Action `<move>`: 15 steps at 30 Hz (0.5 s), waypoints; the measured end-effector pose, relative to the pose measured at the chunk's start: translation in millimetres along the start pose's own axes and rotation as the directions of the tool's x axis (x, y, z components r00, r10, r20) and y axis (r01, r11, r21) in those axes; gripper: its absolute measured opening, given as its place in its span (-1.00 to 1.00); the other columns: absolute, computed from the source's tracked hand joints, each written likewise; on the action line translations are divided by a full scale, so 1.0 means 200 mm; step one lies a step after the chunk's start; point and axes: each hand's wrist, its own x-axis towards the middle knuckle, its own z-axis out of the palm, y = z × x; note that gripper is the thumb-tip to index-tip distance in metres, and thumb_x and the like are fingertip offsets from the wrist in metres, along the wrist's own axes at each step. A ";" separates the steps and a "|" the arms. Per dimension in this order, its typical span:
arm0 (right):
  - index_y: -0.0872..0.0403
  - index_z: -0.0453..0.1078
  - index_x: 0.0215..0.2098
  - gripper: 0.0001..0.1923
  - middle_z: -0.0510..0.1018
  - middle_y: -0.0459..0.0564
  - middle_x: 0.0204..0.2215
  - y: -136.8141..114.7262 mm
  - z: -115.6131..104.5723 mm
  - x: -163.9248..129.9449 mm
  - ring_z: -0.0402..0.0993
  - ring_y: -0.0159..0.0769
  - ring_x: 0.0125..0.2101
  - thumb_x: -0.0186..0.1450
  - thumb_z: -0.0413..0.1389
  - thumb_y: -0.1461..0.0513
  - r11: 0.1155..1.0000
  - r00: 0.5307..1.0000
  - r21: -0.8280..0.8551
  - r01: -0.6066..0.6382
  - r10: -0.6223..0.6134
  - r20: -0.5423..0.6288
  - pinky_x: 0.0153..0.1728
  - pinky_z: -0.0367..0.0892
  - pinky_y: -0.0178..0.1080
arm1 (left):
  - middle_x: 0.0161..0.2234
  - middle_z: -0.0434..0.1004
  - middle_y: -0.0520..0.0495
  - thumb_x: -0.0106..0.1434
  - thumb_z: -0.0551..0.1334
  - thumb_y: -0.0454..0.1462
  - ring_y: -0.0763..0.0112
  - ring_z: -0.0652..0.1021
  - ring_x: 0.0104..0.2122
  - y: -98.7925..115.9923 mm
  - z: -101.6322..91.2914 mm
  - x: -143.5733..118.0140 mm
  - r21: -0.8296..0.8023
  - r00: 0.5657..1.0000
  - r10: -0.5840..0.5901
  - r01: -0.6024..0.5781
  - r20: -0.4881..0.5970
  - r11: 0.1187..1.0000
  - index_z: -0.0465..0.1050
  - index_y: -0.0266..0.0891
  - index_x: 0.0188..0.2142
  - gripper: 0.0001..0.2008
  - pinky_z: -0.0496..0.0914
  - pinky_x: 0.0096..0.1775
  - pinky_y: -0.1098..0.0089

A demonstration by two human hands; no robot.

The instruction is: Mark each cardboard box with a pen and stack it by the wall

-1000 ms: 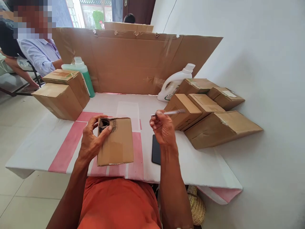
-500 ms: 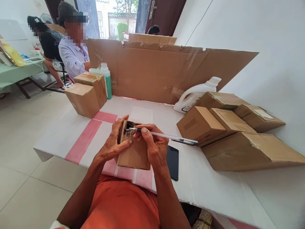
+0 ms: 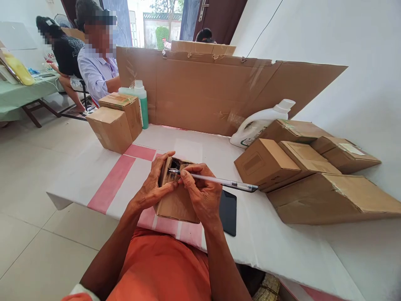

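A small cardboard box [image 3: 178, 205] sits at the table's front edge, close to my body. My left hand [image 3: 155, 179] grips its left side, thumb lying across the top face and fingers over the far edge. Between the thumb and fingers of my right hand [image 3: 202, 190] is a clear-barrelled pen [image 3: 219, 180], its tip on dark scribbled marks near the box's far end. The pen's back end points right. Beside my right wrist lies a dark flat phone or tablet [image 3: 228, 213], partly hidden by that arm.
Several cardboard boxes [image 3: 300, 196] stand at the right, by a white jug [image 3: 266, 123]. Two boxes [image 3: 114, 129] and a green bottle [image 3: 143, 106] are at the left. A cardboard panel [image 3: 194, 92] spans the table's back. Other people [image 3: 94, 71] sit beyond.
The pen tip has shifted slightly over the dark marks, and my right fingers have moved a little with it. My left hand keeps its hold. The whole view has shifted slightly.
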 end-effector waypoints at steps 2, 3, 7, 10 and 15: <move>-0.03 0.50 -0.28 -0.85 0.60 -0.12 -0.39 0.00 0.00 0.00 0.54 -0.34 -0.44 0.41 0.25 0.11 1.000 1.000 0.001 0.008 -0.008 0.008 -0.37 0.49 -0.27 | 0.38 0.29 -0.19 0.28 0.33 -0.14 -0.05 0.36 0.34 0.00 0.00 0.00 -0.017 1.000 -0.009 0.010 0.005 1.000 0.19 -0.01 0.43 -0.24 0.31 0.34 -0.04; -0.03 0.49 -0.29 -0.86 0.59 -0.13 -0.40 0.00 0.00 0.00 0.53 -0.34 -0.44 0.41 0.25 0.12 1.000 1.000 0.000 0.012 -0.012 0.015 -0.38 0.47 -0.28 | 0.38 0.29 -0.19 0.27 0.32 -0.14 -0.05 0.36 0.35 0.00 0.00 0.00 -0.025 1.000 -0.016 0.016 0.004 1.000 0.19 -0.02 0.43 -0.24 0.31 0.34 -0.04; -0.02 0.46 -0.34 -0.84 0.55 -0.16 -0.45 -0.02 0.00 0.01 0.48 -0.36 -0.47 0.41 0.23 0.15 0.998 0.999 -0.052 0.034 -0.032 0.035 -0.41 0.39 -0.30 | 0.39 0.28 -0.20 0.28 0.34 -0.12 -0.04 0.35 0.36 0.01 0.00 0.00 -0.039 0.999 -0.034 0.034 0.000 0.999 0.18 -0.03 0.43 -0.24 0.30 0.34 -0.03; -0.01 0.43 -0.37 -0.83 0.51 -0.17 -0.48 -0.03 0.00 0.01 0.43 -0.37 -0.49 0.41 0.20 0.18 0.991 0.998 -0.112 0.067 -0.064 0.029 -0.43 0.34 -0.31 | 0.38 0.30 -0.19 0.28 0.34 -0.12 -0.04 0.36 0.36 0.01 0.00 0.01 -0.051 0.999 -0.034 0.034 0.004 0.998 0.19 -0.03 0.42 -0.24 0.31 0.33 -0.02; 0.00 0.37 -0.39 -0.81 0.43 -0.20 -0.53 -0.02 -0.01 -0.01 0.30 -0.43 -0.57 0.40 0.16 0.21 0.977 0.993 -0.187 0.100 -0.109 -0.041 -0.53 0.21 -0.34 | 0.39 0.28 -0.20 0.24 0.36 -0.14 -0.06 0.34 0.37 0.00 0.00 0.00 -0.075 0.999 -0.046 0.046 -0.004 0.996 0.19 -0.06 0.42 -0.22 0.29 0.34 -0.01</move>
